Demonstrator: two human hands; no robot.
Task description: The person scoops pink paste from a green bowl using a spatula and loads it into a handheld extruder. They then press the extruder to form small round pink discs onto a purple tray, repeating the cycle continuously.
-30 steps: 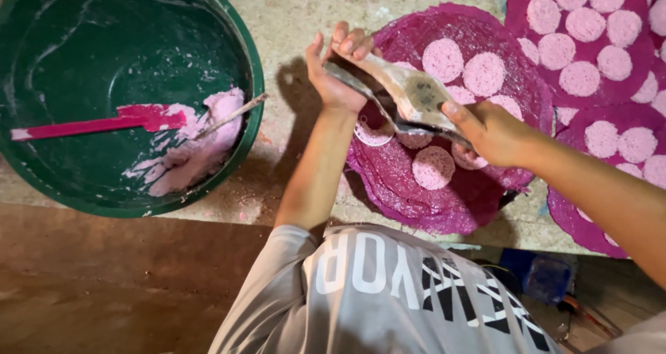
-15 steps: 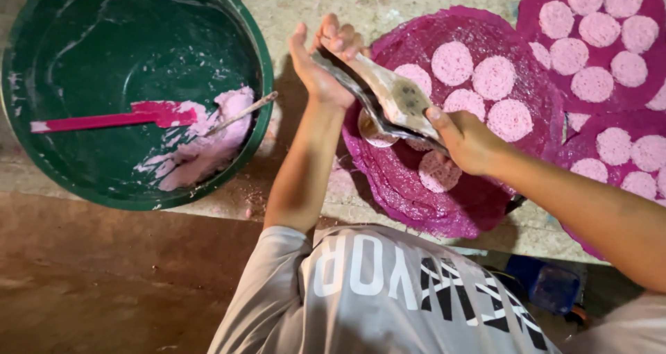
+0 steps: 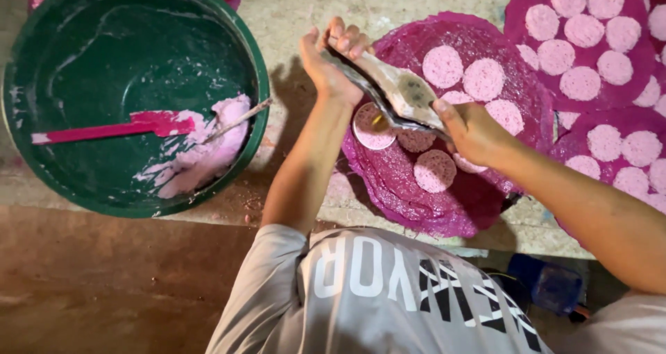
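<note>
Batter-crusted metal, the two long spoons [image 3: 399, 94], are held crossed between both hands above a magenta round mat [image 3: 444, 201]. The left hand [image 3: 329, 62] has its fingers [image 3: 345, 40] curled around the upper handle ends; the right hand [image 3: 475, 128] has its fingers closed on the lower ends. Pale pink discs [image 3: 435, 170] are seen just below the fingers, inside the mat's edge. Bare surface [image 3: 305, 7] lies beyond the left fingers. A green basin [image 3: 260, 69] with a pink spatula [image 3: 111, 128] stands well apart.
</note>
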